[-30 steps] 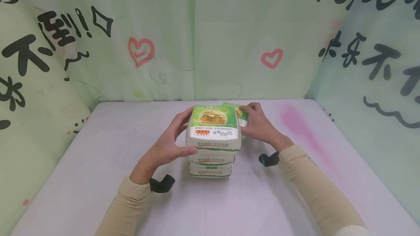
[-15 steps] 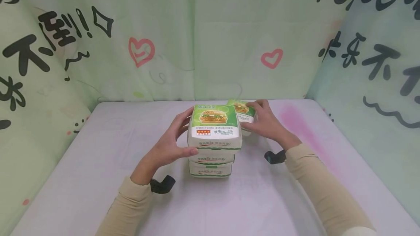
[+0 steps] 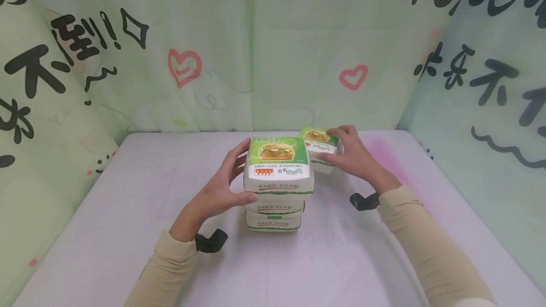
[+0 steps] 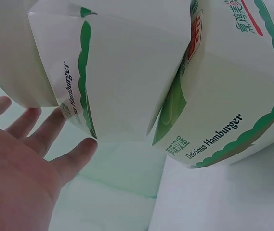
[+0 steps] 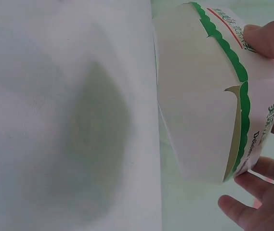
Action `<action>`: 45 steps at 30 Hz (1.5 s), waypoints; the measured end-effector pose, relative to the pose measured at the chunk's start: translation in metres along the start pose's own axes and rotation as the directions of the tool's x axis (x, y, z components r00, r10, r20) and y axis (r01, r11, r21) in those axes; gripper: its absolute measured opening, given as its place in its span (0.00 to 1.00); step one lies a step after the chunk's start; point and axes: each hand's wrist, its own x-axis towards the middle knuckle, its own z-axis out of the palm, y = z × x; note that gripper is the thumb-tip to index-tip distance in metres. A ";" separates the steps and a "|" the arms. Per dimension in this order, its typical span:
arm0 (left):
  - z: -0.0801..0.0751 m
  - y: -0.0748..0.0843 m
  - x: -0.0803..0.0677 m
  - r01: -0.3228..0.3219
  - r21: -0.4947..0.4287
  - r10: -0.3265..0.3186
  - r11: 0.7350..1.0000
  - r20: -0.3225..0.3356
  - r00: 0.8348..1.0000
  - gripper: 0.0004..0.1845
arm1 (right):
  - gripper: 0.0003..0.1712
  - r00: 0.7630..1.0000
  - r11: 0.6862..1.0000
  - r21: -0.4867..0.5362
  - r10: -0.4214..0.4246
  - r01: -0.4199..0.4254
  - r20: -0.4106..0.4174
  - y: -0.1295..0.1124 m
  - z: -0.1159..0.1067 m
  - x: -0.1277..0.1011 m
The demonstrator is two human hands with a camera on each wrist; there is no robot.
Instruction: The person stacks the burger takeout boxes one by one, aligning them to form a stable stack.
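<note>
Left hand (image 3: 222, 188) open, fingers straight against left side of three-high burger box stack (image 3: 277, 179), mid-table (image 3: 128, 231). Right hand (image 3: 354, 158) gripping single burger box (image 3: 320, 148), thumb and fingers curled round it, just right of and behind stack.

right hand (image 3: 356, 158): gripping the single burger box (image 3: 321, 148), has carried it further right and back, away from the stack | single burger box: a second ago tucked behind the stack's top box, now clear beside it, more lid showing
</note>
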 end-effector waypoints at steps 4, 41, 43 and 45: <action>0.000 0.000 -0.001 -0.002 -0.002 0.002 1.000 0.002 1.000 0.57 | 0.44 1.000 1.000 0.009 0.007 -0.007 -0.016 0.000 -0.006 -0.002; 0.000 0.000 0.000 -0.019 0.020 0.019 1.000 -0.004 1.000 0.56 | 0.41 0.978 0.996 0.007 -0.086 0.089 -0.188 -0.035 -0.060 -0.006; 0.000 0.000 0.000 -0.019 0.025 0.019 1.000 -0.004 1.000 0.55 | 0.40 0.974 0.994 0.012 -0.105 0.109 -0.203 -0.037 -0.063 -0.006; 0.000 -0.001 0.000 -0.017 0.033 0.017 0.999 -0.006 1.000 0.55 | 0.40 0.969 0.991 0.015 -0.124 0.131 -0.215 -0.040 -0.064 -0.006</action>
